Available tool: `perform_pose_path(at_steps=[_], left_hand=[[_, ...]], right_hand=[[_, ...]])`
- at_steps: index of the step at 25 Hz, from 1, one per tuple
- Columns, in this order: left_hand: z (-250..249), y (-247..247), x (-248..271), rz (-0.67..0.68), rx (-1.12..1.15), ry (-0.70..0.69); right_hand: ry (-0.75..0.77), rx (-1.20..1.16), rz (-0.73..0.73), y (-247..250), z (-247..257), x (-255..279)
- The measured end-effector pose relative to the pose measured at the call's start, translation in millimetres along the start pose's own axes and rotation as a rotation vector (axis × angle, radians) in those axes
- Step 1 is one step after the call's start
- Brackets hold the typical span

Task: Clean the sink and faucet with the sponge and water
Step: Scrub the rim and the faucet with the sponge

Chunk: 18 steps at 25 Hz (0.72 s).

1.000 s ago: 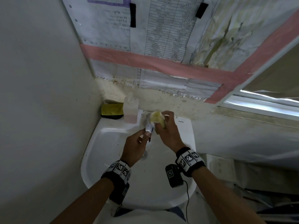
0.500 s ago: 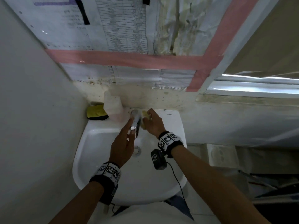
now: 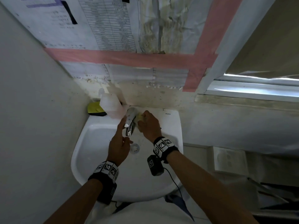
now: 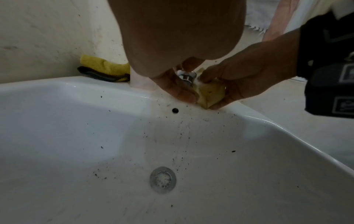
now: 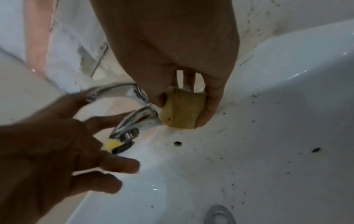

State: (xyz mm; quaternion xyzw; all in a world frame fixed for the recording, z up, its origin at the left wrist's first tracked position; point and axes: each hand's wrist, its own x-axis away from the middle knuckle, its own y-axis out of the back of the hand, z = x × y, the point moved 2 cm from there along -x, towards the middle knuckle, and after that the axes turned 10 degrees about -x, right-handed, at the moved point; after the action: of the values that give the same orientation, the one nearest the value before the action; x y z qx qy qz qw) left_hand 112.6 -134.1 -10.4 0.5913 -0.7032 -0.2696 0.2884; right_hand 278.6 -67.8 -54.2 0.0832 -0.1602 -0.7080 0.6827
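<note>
The white sink (image 3: 100, 143) has dark specks across its basin (image 4: 191, 144). A chrome faucet (image 3: 130, 123) stands at its back rim. My right hand (image 3: 149, 126) grips a yellow sponge (image 3: 140, 118) and presses it against the faucet's right side near the base, where sponge (image 5: 182, 109) meets metal (image 5: 134, 119). My left hand (image 3: 119, 141) reaches in from the left with fingers extended and spread (image 5: 114, 163), the index finger lying along the faucet's left side. In the left wrist view its fingers (image 4: 180, 91) sit beside the sponge (image 4: 209, 94). No running water shows.
A translucent soap bottle (image 3: 111, 105) and a yellow-and-black cloth (image 3: 95, 108) sit on the sink's back left corner against the wall. The drain (image 3: 134, 148) lies mid-basin, the overflow hole (image 4: 175, 110) below the faucet. A wall stands close on the left.
My right hand has brought the sponge down from the faucet's top to its right side near the base. My left hand stays against the faucet's left side. The head view has shifted.
</note>
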Motion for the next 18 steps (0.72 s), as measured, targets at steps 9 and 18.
perform_pose_path(at_steps=[9, 18], left_hand=[[-1.5, -7.2, 4.6, -0.054, -0.054, 0.073], [-1.4, -8.2, 5.8, -0.054, -0.033, 0.093]], right_hand=[[-0.013, 0.098, 0.080, 0.0, -0.4, -7.5], [0.026, 0.175, 0.109, 5.5, 0.5, -19.2]])
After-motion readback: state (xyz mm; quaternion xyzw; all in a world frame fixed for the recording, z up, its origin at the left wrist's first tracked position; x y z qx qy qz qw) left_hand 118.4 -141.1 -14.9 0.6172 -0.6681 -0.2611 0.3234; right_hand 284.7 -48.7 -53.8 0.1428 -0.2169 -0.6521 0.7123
